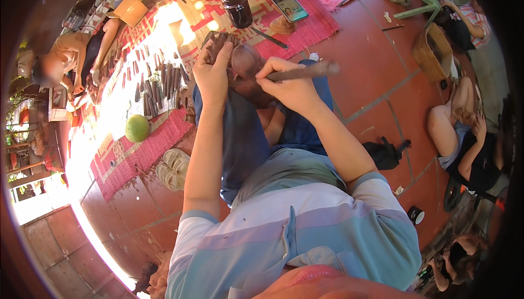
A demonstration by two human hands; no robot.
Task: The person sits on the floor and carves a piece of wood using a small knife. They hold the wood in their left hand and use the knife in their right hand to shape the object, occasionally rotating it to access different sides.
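Note:
A dark brown carved wooden figure with a rounded top rests between my knees, over my lap. My left hand is closed around its left side, thumb up against a rough, knobbly part. In my right hand is a stick-like tool with a brown wooden handle, pinched like a pen. Its thick end points right; the working tip, at the figure's right side, is hidden by my fingers and cannot be made out.
Ahead on the red patterned mat are a black lidded jar, a phone and a flat blade-like tool. To the left lie several wooden-handled tools, a green round fruit and sandals. People sit around.

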